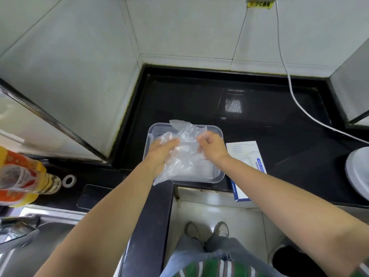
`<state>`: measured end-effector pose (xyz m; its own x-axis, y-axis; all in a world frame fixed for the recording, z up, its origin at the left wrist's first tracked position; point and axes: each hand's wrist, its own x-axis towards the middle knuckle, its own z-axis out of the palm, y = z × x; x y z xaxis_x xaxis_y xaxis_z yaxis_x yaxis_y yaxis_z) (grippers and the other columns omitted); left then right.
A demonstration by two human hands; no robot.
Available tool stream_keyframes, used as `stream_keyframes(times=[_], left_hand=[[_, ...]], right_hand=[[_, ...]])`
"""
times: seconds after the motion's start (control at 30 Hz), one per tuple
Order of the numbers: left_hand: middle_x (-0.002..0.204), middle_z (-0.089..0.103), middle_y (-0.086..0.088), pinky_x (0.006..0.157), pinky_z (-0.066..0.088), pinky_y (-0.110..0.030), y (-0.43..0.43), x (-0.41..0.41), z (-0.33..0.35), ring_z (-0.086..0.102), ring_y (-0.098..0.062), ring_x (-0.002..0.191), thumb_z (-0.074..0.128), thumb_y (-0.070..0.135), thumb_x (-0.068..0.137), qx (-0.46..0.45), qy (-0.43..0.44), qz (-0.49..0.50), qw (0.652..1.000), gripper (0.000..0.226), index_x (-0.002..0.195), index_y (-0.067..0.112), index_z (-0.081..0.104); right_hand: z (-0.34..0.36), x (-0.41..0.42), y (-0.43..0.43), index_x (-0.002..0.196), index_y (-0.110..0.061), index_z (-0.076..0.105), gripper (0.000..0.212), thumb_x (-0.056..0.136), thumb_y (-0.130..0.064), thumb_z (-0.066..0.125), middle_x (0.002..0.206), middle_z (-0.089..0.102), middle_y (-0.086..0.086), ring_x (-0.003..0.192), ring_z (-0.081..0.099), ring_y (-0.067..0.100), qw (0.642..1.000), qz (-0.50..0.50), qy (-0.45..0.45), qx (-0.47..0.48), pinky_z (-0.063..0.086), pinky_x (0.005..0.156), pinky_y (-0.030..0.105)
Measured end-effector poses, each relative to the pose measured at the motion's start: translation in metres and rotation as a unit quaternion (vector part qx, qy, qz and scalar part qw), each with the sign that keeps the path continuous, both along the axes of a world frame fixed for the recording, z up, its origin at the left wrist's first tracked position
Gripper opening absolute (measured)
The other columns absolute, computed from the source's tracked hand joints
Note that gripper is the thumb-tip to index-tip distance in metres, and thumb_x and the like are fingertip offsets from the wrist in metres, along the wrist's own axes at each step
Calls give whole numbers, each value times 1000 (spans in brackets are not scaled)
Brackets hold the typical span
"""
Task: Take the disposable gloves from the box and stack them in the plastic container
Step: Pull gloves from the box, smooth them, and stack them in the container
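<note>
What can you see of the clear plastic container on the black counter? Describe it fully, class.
The plastic container is a shallow, clear, rectangular tub with rounded corners and a thick rim. It is lidless and upright. It sits near the front edge of the black counter, beside the glove box. Flat clear gloves lie inside. The left hand and right hand hold a crinkled glove over it, and that glove drapes past its front-left corner.

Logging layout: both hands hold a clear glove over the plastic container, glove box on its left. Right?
No: the head view shows the glove box right of the plastic container; left hand and right hand hold the glove over it.
</note>
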<state>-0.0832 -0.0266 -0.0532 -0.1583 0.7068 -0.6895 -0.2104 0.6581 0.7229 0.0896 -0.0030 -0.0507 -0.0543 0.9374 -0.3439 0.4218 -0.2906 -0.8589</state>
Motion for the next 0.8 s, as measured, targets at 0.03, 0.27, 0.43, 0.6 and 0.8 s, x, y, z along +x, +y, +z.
stream_keyframes(times=[0.03, 0.27, 0.43, 0.6, 0.8], left_hand=[[108, 68, -7, 90, 55, -47, 1, 1, -4, 68, -27, 98, 78, 42, 75, 13, 33, 17, 999, 51, 118, 20, 60], [95, 58, -6, 75, 41, -29, 5, -1, -18, 53, -18, 85, 55, 25, 97, 145, 418, -174, 880, 26, 113, 5, 58], [98, 61, -9, 67, 41, -27, 7, 7, -30, 54, -17, 81, 45, 29, 103, 131, 469, -267, 832, 26, 122, 13, 51], [107, 61, -10, 66, 39, -25, 16, 15, -37, 54, -18, 86, 46, 33, 102, 88, 486, -331, 805, 28, 125, 16, 45], [129, 51, -12, 85, 49, -30, 17, 8, -30, 57, -27, 110, 67, 33, 90, 61, 573, -353, 737, 54, 135, 15, 42]], right_hand=[[0, -1, 0, 91, -13, 57, 16, 103, -19, 47, 72, 61, 6, 57, 52, 9, 1000, -4, -10, 5, 42, 38, 16], [-3, 12, 17, 118, -13, 54, 22, 97, -8, 52, 97, 60, 5, 79, 56, 15, 985, -101, -50, 129, 50, 76, 29], [7, 4, 19, 101, -14, 65, 20, 93, -1, 52, 92, 63, 1, 77, 57, 11, 976, -14, -4, 219, 49, 73, 24], [-20, -17, 12, 127, -16, 52, 30, 99, -9, 51, 103, 60, 9, 78, 62, 17, 973, 152, -43, -167, 55, 74, 29], [-50, -13, 10, 155, -34, 14, 68, 100, -12, 48, 137, 45, 10, 112, 58, 30, 943, 133, -83, -293, 59, 88, 41]])
